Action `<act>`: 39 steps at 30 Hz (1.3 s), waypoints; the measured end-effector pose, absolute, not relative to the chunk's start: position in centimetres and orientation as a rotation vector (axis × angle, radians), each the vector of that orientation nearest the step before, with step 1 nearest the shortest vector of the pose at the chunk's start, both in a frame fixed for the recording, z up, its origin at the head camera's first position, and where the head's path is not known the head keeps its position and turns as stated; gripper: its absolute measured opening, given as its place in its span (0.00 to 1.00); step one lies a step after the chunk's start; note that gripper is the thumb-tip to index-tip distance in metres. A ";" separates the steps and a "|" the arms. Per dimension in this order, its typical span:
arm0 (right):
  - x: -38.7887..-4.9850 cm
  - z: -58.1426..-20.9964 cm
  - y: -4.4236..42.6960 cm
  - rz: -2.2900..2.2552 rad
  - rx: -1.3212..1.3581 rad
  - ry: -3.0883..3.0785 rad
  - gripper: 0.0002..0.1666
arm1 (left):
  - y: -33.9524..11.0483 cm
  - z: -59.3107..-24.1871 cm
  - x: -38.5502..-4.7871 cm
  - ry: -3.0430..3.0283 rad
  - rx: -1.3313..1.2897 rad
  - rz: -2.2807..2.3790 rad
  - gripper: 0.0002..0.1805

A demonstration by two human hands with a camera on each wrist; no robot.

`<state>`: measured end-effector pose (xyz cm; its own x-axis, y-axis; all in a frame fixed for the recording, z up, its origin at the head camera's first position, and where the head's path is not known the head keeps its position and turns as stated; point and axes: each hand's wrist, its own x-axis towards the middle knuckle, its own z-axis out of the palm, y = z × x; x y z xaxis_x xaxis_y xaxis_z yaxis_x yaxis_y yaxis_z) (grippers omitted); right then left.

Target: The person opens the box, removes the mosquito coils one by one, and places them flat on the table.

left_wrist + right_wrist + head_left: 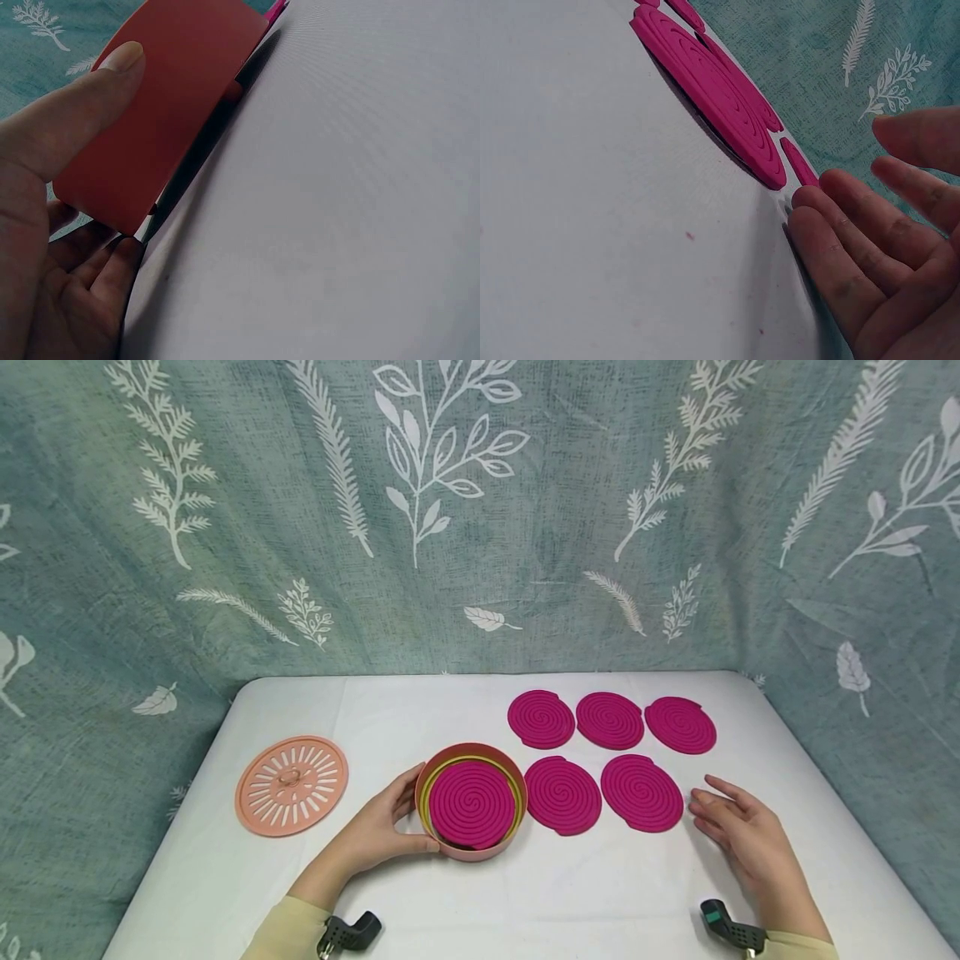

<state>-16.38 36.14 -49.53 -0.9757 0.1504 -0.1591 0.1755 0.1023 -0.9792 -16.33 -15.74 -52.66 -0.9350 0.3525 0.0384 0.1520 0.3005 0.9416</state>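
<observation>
My left hand (382, 828) grips the left side of a round reddish-pink mosquito coil box (525, 793), thumb on its near wall; in the left wrist view the box's outer wall (165, 97) shows, with fingers by its lower edge. Inside lies a magenta mosquito coil (472, 803), with a yellow ring (517, 789) around it. My right hand (750, 835) is held with loose fingers and nothing in it, just right of a flat magenta coil (642, 793). The right wrist view also shows that hand (885, 255) beside the coils (712, 97), apart from them.
Another coil (562, 795) lies close to the box's right side. Three more, a left one (542, 719), a middle one (611, 721) and a right one (681, 725), form a back row. A pink slotted lid (291, 787) with a small ring lies on the white table (570, 902).
</observation>
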 end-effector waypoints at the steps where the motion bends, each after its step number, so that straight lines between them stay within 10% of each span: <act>1: -16.4 -49.5 36.2 -2.057 0.338 2.329 0.46 | -15.8 -52.6 -16.3 2.387 0.470 1.698 0.64; 39: -21.1 -43.2 25.7 -1.756 -0.440 2.297 0.33 | -15.8 -52.7 -16.5 2.374 0.464 1.688 0.65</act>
